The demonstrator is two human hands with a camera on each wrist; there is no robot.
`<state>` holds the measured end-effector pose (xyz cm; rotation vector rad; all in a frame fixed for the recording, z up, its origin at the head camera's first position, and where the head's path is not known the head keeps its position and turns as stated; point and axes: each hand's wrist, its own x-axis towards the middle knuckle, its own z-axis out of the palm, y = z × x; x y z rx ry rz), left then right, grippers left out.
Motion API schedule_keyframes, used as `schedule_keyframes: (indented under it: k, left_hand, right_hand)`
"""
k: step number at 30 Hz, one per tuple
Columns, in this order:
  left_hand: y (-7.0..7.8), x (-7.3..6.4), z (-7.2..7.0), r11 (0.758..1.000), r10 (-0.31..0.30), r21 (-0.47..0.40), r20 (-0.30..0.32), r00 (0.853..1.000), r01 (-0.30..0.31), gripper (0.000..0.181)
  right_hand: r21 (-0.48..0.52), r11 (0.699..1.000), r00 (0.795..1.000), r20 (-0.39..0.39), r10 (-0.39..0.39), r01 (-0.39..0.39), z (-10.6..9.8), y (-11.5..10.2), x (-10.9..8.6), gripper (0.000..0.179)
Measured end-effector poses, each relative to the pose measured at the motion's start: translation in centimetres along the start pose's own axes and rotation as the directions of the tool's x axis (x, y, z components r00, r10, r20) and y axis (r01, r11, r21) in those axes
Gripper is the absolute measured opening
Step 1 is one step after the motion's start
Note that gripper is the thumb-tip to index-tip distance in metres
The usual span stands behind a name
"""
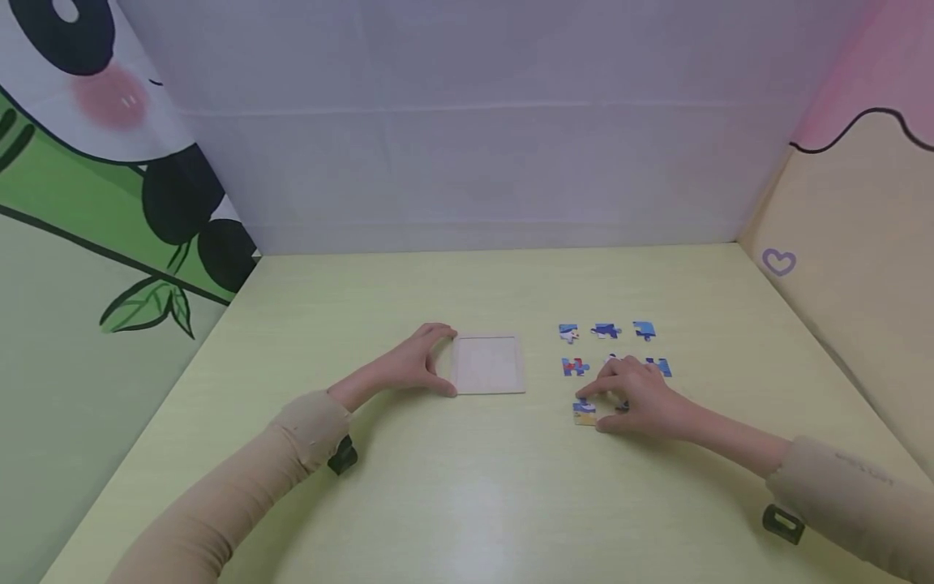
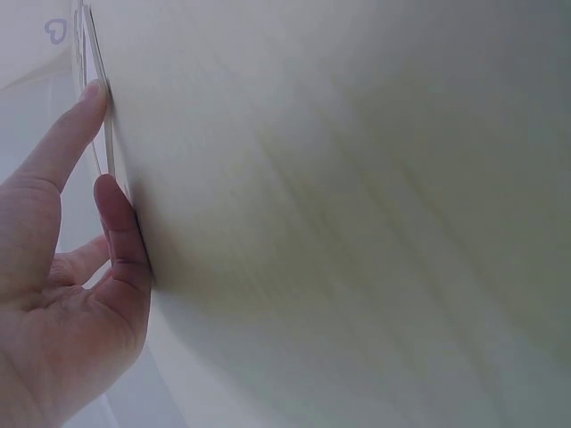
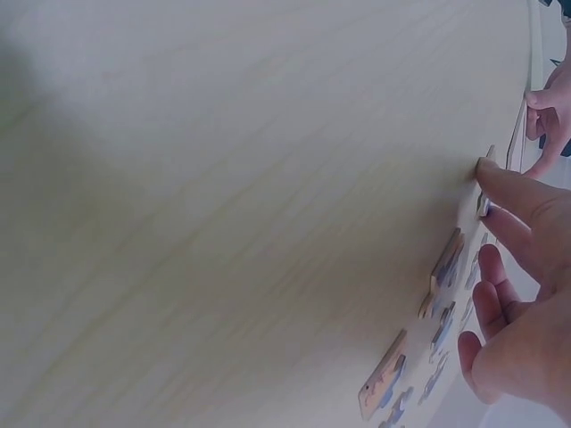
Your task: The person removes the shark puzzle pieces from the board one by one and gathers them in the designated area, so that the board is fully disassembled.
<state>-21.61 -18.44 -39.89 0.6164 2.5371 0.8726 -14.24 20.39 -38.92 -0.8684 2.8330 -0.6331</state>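
A square, pale puzzle tray [image 1: 487, 365] with a thin raised rim lies flat near the table's middle. My left hand [image 1: 419, 361] holds its left side, the thumb at the near corner and fingers at the far corner. To the right, jigsaw pieces with blue, red and sandy printing lie in rows. My right hand [image 1: 642, 397] pinches the near-left jigsaw piece [image 1: 584, 414], which has a sandy lower part, between thumb and forefinger. In the right wrist view that piece [image 3: 485, 207] is at the table surface. The hand partly hides pieces beneath it.
Three pieces form the far row, among them a blue corner piece [image 1: 644, 330]. A red and blue piece [image 1: 575, 367] lies in the middle row. The pale table [image 1: 409, 503] meets a plain back wall [image 1: 467, 178] and printed side panels.
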Motion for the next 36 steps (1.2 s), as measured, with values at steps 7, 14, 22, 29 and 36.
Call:
schedule_keyframes:
  k: [7, 14, 22, 29, 36]
  left_hand:
    - [-0.22, 0.2, 0.11, 1.0, 0.0, 0.005, 0.005, 1.0, 0.0, 0.098]
    - [-0.17, 0.21, 0.01, 1.0, 0.002, 0.001, 0.006, 1.0, -0.002, 0.098]
    - [-0.15, 0.33, -0.01, 1.0, -0.003, 0.006, 0.009, 1.0, 0.003, 0.098]
    - [-0.25, 0.19, -0.01, 1.0, 0.008, -0.013, 0.018, 1.0, -0.008, 0.098]
    - [-0.66, 0.12, 0.1, 1.0, 0.0, -0.018, 0.019, 1.0, 0.001, 0.102]
  right_hand:
    - [0.003, 1.0, 1.0, 0.001, -0.003, 0.003, -0.03, 0.05, 0.01, 0.04]
    - [0.007, 1.0, 1.0, 0.002, 0.002, -0.002, -0.1, -0.06, -0.06, 0.039]
    - [-0.005, 1.0, 1.0, 0.002, 0.007, -0.007, 0.06, 0.11, -0.09, 0.041]
    - [-0.038, 0.999, 1.0, 0.018, 0.0, 0.001, 0.27, 0.13, -0.23, 0.054]
    - [-0.066, 0.995, 0.997, 0.015, -0.07, 0.071, 0.39, -0.07, -0.41, 0.074]
